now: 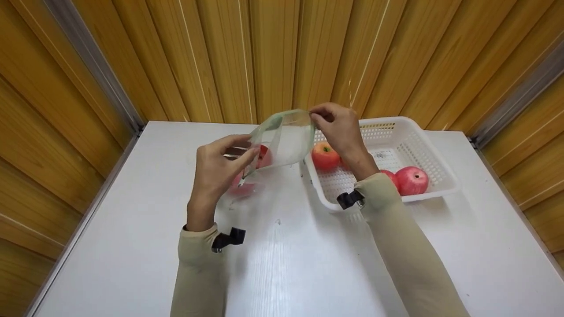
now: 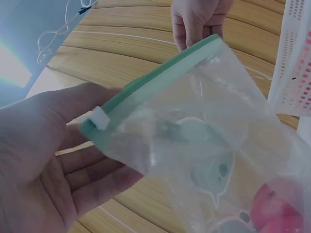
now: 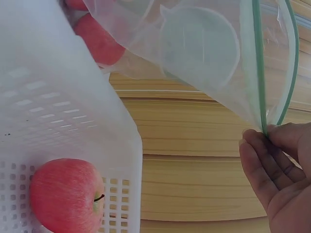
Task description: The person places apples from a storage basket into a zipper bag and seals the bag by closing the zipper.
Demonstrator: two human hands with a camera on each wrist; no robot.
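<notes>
- The bag (image 1: 284,136) is clear, slightly cloudy plastic, with creases and glints in its film.
- A green strip (image 2: 165,68) edges its mouth; a white slider (image 2: 99,118) sits on the strip near one corner.
- The two green edges stand apart in the right wrist view, so the mouth gapes, and they meet at one corner.
- Red apples (image 2: 277,208) show through the film low in the bag.
- For print, it bears a pale green shape (image 3: 199,43) outlined in white with a pointed tip; darker spots mark the print in the left wrist view. Whether it includes lettering cannot be told.
- The bag is between the hands, above the white table (image 1: 277,264).
- The left hand (image 1: 216,167) grips the corner by the slider between thumb and fingers.
- The right hand (image 1: 339,132) pinches the opposite corner with thumb and fingertips, beside the white basket (image 1: 429,145), which holds more apples (image 1: 412,180).
</notes>
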